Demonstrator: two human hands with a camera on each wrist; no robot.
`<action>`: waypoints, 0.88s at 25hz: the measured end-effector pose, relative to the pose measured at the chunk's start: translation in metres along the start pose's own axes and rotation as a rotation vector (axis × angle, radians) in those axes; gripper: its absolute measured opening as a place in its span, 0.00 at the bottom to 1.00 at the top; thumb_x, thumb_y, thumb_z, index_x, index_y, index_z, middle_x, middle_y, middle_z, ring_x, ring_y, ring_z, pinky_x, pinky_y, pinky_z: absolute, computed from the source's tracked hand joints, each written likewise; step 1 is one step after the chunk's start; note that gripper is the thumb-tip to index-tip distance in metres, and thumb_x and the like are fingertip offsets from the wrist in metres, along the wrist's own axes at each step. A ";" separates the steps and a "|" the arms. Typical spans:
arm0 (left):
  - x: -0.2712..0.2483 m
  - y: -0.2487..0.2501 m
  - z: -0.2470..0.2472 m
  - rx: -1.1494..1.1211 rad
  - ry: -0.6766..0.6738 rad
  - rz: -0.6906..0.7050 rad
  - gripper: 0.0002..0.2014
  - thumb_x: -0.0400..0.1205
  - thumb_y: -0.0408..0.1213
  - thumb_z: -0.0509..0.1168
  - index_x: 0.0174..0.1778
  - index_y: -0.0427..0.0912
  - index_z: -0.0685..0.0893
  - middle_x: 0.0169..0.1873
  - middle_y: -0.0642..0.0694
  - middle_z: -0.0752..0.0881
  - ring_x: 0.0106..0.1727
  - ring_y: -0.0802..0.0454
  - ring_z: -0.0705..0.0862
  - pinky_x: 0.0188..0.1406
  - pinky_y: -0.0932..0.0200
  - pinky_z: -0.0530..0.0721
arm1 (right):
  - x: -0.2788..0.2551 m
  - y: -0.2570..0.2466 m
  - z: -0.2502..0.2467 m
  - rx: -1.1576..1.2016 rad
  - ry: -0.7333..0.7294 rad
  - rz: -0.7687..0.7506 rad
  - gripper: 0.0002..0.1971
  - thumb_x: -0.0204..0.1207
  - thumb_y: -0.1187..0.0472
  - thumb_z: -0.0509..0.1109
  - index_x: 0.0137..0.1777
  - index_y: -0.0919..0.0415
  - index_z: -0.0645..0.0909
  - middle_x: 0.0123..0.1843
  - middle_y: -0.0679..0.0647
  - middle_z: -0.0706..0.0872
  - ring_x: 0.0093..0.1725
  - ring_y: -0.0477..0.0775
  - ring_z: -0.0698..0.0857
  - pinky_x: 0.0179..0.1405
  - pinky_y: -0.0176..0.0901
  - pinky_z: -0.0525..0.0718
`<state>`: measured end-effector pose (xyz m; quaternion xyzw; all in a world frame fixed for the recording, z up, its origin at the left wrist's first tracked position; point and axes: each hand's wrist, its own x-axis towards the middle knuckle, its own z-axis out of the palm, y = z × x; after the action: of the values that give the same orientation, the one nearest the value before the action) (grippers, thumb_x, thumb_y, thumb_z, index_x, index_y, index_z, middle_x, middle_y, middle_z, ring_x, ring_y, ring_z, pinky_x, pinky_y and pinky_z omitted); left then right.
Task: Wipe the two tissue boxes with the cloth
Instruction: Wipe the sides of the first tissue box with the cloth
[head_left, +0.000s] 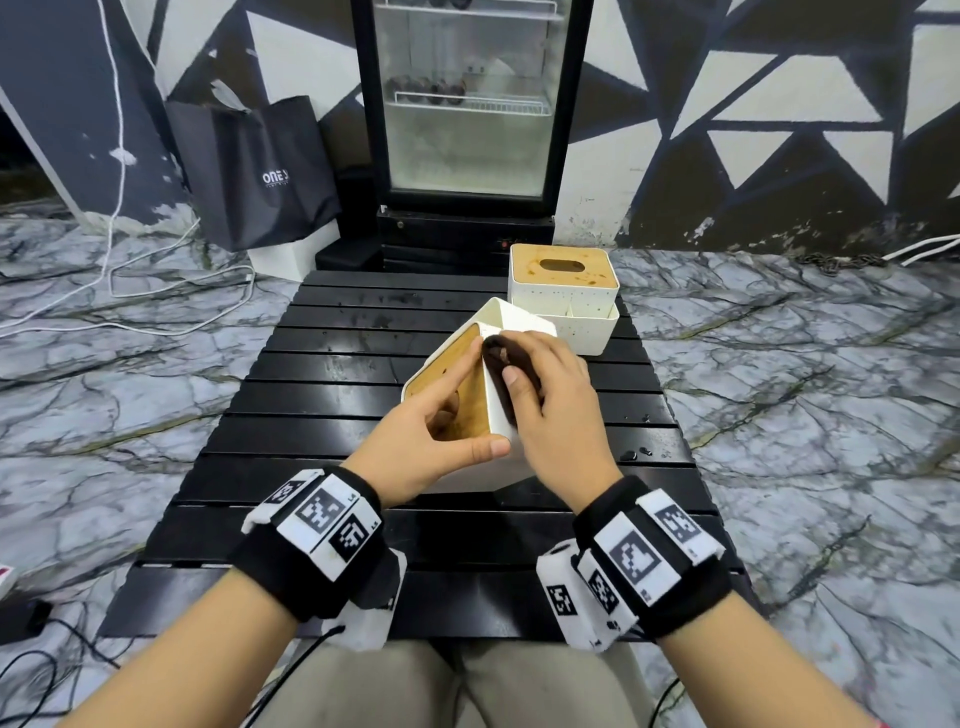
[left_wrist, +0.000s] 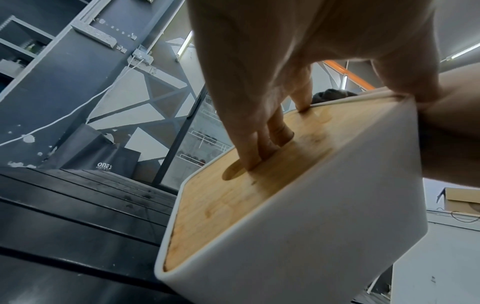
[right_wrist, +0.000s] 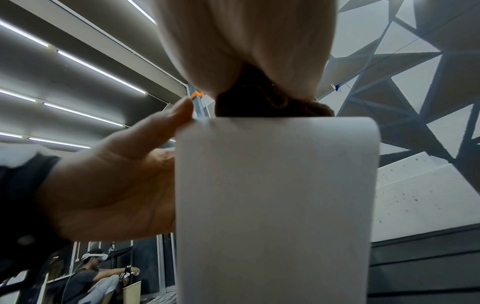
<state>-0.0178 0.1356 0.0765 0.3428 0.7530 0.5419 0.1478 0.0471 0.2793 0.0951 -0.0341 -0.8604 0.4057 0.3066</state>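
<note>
A white tissue box with a wooden lid (head_left: 467, 384) (left_wrist: 298, 205) (right_wrist: 275, 195) is tipped on an edge over the black slatted table (head_left: 322, 374). My left hand (head_left: 431, 436) (left_wrist: 259, 115) grips it, fingers hooked into the lid's slot and thumb on the near corner. My right hand (head_left: 540, 395) (right_wrist: 246, 61) presses a dark brown cloth (head_left: 506, 371) (right_wrist: 259, 100) (left_wrist: 330, 95) against the box's white side wall. The second tissue box (head_left: 563, 296), white with a stained wooden lid, stands upright just behind at the table's back right.
A glass-door fridge (head_left: 467, 104) stands behind the table, a black paper bag (head_left: 254, 171) to its left. White cables (head_left: 119, 156) trail over the marble floor (head_left: 805, 364). Another person (right_wrist: 93, 275) sits in the background of the right wrist view.
</note>
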 end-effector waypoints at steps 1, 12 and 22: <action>0.000 0.000 0.000 -0.004 -0.001 0.005 0.44 0.62 0.60 0.74 0.70 0.84 0.55 0.44 0.42 0.78 0.46 0.51 0.78 0.58 0.60 0.79 | -0.005 0.000 -0.001 0.001 -0.006 0.000 0.18 0.77 0.59 0.57 0.66 0.56 0.76 0.64 0.51 0.78 0.63 0.48 0.70 0.64 0.37 0.65; -0.003 0.000 -0.006 -0.043 -0.006 -0.010 0.44 0.62 0.58 0.73 0.72 0.80 0.57 0.51 0.46 0.80 0.55 0.55 0.79 0.69 0.59 0.75 | -0.032 0.022 -0.014 -0.018 -0.034 -0.049 0.18 0.78 0.54 0.56 0.65 0.54 0.77 0.62 0.43 0.76 0.62 0.39 0.66 0.64 0.19 0.58; -0.004 0.003 -0.009 -0.120 -0.016 -0.010 0.43 0.63 0.55 0.73 0.71 0.80 0.58 0.48 0.53 0.84 0.52 0.58 0.83 0.57 0.69 0.78 | -0.036 0.013 -0.003 -0.031 -0.049 -0.122 0.18 0.78 0.56 0.56 0.67 0.54 0.75 0.63 0.47 0.77 0.65 0.44 0.68 0.68 0.26 0.61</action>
<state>-0.0187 0.1272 0.0820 0.3337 0.7196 0.5827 0.1768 0.0754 0.2794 0.0693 0.0235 -0.8744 0.3735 0.3090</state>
